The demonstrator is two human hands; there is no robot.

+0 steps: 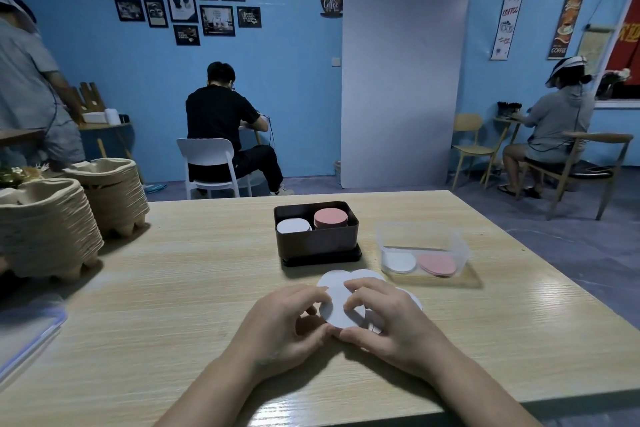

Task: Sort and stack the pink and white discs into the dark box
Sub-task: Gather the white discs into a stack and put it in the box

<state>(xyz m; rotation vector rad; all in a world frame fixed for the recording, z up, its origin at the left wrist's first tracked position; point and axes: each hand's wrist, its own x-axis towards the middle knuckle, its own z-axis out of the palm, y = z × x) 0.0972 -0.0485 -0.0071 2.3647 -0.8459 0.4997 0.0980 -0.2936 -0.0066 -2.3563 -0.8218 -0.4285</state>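
White discs (334, 298) lie fanned on the bench (173, 270), just in front of the dark box (317, 239). The left grip (284, 322) pinches their left edge, and the right grip (391, 319) curls over their right side, pinching too.

The box (317, 236) is set on the table (207, 270), tub (424, 246) just right of it. Discs (337, 305) are spread in front, trays (48, 218) stacked far left.

Left hand (280, 326): fingers curled, pinching white discs (337, 308) at their left edge.
Right hand (388, 322): fingers curled, pinching the same discs.
Forearms (214, 385): bare, converging.
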